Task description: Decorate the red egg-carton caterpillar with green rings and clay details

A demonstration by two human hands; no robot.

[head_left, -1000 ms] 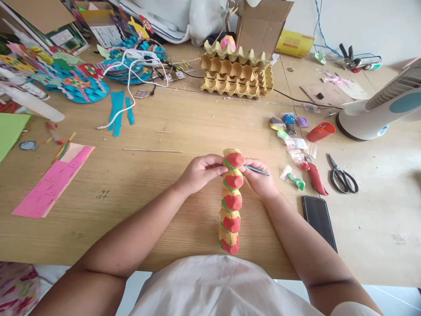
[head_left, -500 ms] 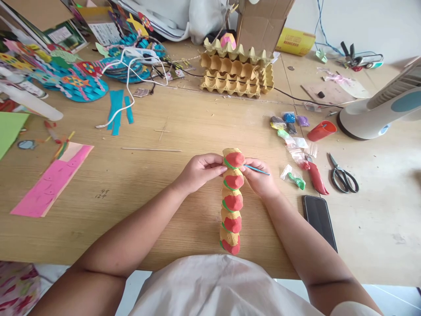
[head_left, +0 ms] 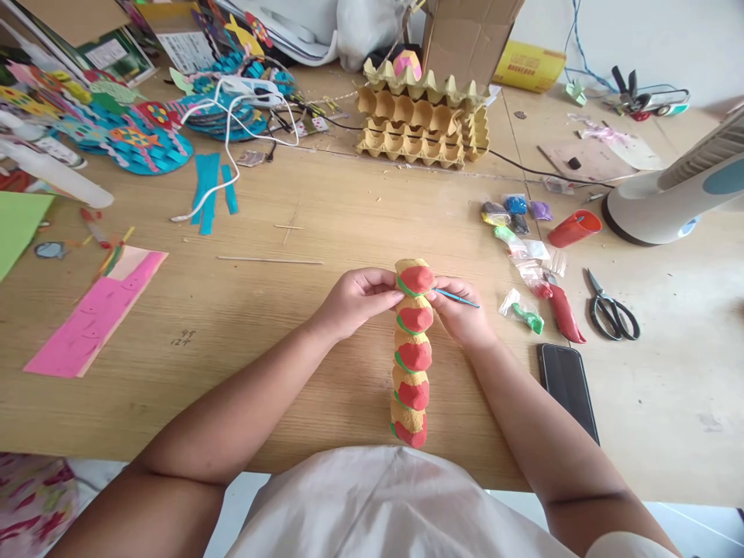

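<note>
A strip of egg carton (head_left: 413, 356) stretches toward me over the table, its cups capped in red with green edging along their left sides. My left hand (head_left: 367, 298) pinches the far end from the left, thumb and fingers closed on the cardboard. From the right, my right hand (head_left: 457, 308) grips the same end, and a thin blue stick-like tool (head_left: 458, 297) lies across its fingers, pointing right. The fingertips behind the end cup are partly hidden.
Right of my hands lie bagged clay (head_left: 528, 316), a red-handled cutter (head_left: 563, 311), scissors (head_left: 610, 307), a phone (head_left: 568, 391) and a red cup (head_left: 574, 228). Egg cartons (head_left: 418, 116) stand at the back. A pink paper strip (head_left: 96, 314) and a thin stick (head_left: 270, 260) lie leftward.
The whole view has shifted slightly, with the surroundings a little further right. Both hands keep the same grip on the egg carton strip.
</note>
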